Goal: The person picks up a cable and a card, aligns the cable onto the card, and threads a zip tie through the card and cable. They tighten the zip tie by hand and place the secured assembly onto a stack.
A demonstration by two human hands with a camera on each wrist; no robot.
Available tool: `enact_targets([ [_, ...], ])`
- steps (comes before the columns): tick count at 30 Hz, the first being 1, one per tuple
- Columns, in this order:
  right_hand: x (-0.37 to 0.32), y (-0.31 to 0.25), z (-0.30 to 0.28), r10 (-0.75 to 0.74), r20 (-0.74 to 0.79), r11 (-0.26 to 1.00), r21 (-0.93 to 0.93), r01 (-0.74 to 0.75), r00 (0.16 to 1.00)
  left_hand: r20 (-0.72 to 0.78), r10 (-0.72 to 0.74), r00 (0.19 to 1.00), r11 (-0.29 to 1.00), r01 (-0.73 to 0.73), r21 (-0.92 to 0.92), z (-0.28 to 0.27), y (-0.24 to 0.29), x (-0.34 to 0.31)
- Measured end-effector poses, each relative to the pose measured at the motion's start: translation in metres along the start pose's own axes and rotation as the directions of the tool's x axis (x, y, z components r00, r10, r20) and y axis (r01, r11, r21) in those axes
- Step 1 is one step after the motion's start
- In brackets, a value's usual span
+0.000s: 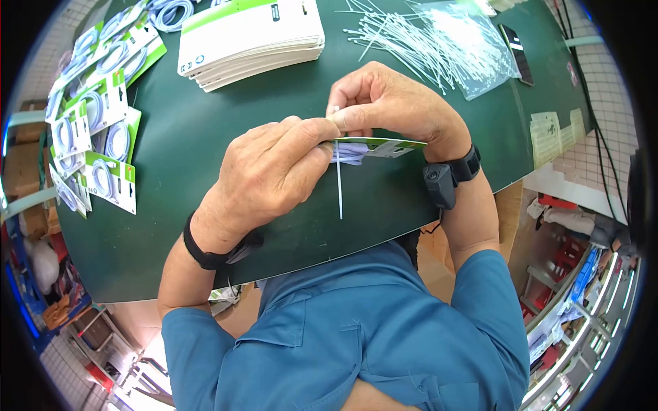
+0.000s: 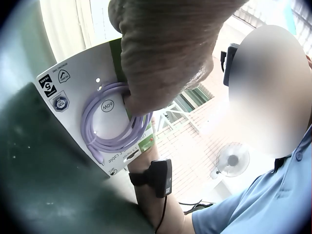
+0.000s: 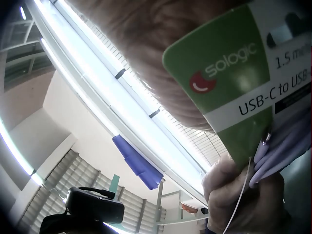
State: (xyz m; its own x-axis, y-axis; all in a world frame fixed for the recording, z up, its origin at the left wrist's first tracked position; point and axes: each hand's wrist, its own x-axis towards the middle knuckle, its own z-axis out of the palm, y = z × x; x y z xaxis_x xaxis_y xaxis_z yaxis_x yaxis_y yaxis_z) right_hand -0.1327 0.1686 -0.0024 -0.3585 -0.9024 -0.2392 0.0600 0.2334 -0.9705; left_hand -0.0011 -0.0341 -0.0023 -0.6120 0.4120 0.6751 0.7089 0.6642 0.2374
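A green and white printed card [image 2: 66,105] with a coiled lilac cable [image 2: 87,122] on its face is held up between both hands. The left hand [image 1: 271,168] pinches the card's left end and the cable in curled fingers. From there a white zip tie [image 1: 340,185] hangs down past the card's edge. The right hand [image 1: 394,106] is behind the card, its thumb and forefinger tips together at the left fingertips on a small white end of the tie. In the right wrist view the tie [image 3: 238,200] runs down beside the left fingers [image 3: 226,190].
At the table's left lie several carded cables [image 1: 103,178]. A stack of cards [image 1: 253,41] stands at the back, with loose zip ties [image 1: 397,41], a clear plastic bag [image 1: 473,55] and a phone [image 1: 517,55] to its right. Tape [image 1: 548,137] covers the right table edge.
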Motion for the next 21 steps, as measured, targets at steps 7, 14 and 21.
enact_targets([
  [7,0.001,-0.001,0.001,0.005,0.007,0.999,0.041,-0.006,1.0,0.003,-0.021,1.0,0.999,0.022,-0.038,-0.001,-0.004,-0.001],
  [14,0.002,-0.004,-0.001,0.006,-0.193,1.0,0.001,-0.006,0.981,-0.011,-0.121,0.993,0.975,0.117,-0.188,-0.001,-0.006,-0.001],
  [21,-0.013,-0.027,0.009,-0.337,-0.362,0.924,-0.307,0.23,0.869,0.147,-0.518,0.842,0.761,0.533,-0.368,-0.005,-0.009,-0.004],
])
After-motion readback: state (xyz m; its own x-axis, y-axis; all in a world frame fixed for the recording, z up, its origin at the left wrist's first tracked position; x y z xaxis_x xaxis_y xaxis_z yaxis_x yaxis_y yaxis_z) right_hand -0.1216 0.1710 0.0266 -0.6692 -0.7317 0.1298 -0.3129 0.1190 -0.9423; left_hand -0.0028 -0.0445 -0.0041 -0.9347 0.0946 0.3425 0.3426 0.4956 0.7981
